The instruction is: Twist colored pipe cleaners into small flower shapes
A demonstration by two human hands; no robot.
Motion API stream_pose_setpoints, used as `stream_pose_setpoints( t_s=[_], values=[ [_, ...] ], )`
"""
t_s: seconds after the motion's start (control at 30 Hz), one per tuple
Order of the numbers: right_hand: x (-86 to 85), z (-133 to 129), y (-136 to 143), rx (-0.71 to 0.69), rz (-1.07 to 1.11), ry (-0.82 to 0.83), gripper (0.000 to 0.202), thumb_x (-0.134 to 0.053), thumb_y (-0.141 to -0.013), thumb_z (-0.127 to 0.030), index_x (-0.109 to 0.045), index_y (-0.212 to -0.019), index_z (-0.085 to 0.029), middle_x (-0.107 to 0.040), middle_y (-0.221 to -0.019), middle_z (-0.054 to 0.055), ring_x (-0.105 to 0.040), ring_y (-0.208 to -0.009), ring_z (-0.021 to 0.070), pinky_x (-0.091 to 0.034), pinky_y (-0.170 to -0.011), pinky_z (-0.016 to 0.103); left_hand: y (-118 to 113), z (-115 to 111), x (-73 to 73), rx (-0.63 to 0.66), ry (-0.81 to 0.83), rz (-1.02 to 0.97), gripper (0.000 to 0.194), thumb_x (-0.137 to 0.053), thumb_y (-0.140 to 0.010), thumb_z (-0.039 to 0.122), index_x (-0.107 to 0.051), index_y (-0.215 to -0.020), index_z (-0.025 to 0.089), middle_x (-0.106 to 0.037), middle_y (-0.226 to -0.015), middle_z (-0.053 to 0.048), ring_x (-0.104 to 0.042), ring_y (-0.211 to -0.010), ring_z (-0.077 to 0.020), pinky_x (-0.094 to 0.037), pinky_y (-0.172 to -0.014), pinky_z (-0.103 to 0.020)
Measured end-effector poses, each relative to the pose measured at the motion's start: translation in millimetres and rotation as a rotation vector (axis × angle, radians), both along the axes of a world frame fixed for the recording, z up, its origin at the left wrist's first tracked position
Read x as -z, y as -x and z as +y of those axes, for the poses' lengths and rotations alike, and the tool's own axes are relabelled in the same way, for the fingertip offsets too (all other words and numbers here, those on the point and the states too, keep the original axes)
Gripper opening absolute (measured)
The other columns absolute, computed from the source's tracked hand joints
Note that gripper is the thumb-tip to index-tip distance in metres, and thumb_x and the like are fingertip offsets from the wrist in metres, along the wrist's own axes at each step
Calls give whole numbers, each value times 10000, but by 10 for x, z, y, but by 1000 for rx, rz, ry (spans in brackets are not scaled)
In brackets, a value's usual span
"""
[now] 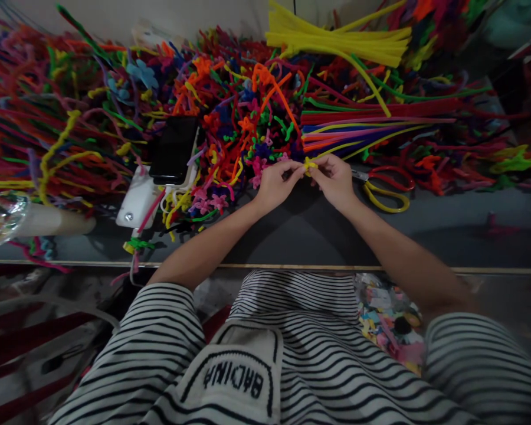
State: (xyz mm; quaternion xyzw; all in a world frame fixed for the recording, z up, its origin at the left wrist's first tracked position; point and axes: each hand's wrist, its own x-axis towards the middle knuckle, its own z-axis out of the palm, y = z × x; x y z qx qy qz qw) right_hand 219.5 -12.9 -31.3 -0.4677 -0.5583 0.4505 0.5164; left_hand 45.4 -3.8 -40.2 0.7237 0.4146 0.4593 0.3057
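A small yellow piece of bent pipe cleaner (310, 166) is pinched between the fingertips of both hands, above the dark tabletop. My left hand (279, 182) grips it from the left, thumb and index finger pressed together. From the right, my right hand (335, 180) has its thumb and fingers closed on the same piece. Scissors (387, 186) with red and yellow handles lie just right of my right hand, their blades partly hidden behind it. Bundled straight pipe cleaners (354, 131) in several colours lie beyond the hands. Pink pipe-cleaner flowers (210, 202) rest left of my left hand.
A black phone (173, 150) lies on the pile at left, by a white power bank (137, 198) with a cable. A plastic cup (30, 218) lies near the left edge. Yellow pipe cleaners (340, 38) top the heap behind. A bag of colourful pieces (392, 324) is below the table (446, 230).
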Motion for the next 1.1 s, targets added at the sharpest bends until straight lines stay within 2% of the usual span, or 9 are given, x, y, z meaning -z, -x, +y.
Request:
stream_pose_setpoints(
  t_s=[0.17,0.37,0.53,0.63,0.73,0.93,1.0,1.1],
  values=[
    [11,-7,9,6,-5,-8,582,-853,-695,-767,-621,-829,-250,-643,-718,-12,-563,-562,112,-480,-488,260,-14,-5,-6,-10,67,-102,533,-627,-957,701,-792,-878,199,-791,-802,-40,-704,-729,-146,-539,-664,-272],
    [-21,-41,35,10,-16,-2,598,-840,-674,-803,-626,-811,-261,-660,-691,-12,-567,-538,121,-485,-477,278,5,1,-5,-30,-4,-17,524,-575,-995,683,-759,-890,203,-751,-784,-35,-637,-683,-134,-487,-628,-276],
    [-38,1,3,-59,-2,-2,607,-849,-665,-798,-620,-805,-254,-663,-682,-15,-594,-514,116,-433,-431,261,43,82,31,89,42,-94,641,-516,-952,813,-703,-907,202,-722,-818,-45,-657,-756,-138,-529,-700,-279],
    [-44,45,-35,-142,35,10,625,-876,-631,-784,-624,-802,-239,-672,-681,-17,-612,-493,109,-391,-396,238,59,114,43,173,132,-179,632,-568,-908,831,-701,-920,213,-723,-856,-43,-682,-811,-143,-579,-793,-294],
    [-42,71,-61,-195,63,24,628,-885,-629,-769,-618,-811,-231,-692,-706,-15,-616,-492,97,-387,-390,222,61,113,46,219,200,-240,611,-620,-878,823,-713,-937,223,-733,-892,-41,-696,-822,-143,-605,-823,-305],
    [-25,100,-82,-200,107,125,585,-910,-649,-697,-633,-889,-241,-685,-716,-20,-677,-580,129,-431,-432,212,17,106,104,164,187,-245,597,-657,-869,803,-758,-956,221,-777,-905,-45,-727,-841,-150,-612,-812,-312],
    [-17,112,-86,-182,123,159,571,-914,-655,-665,-643,-930,-245,-686,-729,-20,-682,-593,136,-439,-437,215,14,106,117,137,146,-193,547,-675,-896,754,-784,-964,222,-798,-921,-49,-735,-869,-159,-601,-817,-314],
    [2,118,-78,-122,122,136,537,-909,-672,-632,-653,-938,-242,-697,-753,-17,-654,-574,118,-433,-431,209,30,90,93,30,71,-109,427,-695,-947,644,-812,-1034,243,-817,-966,-48,-725,-902,-166,-575,-814,-314]
  ],
)
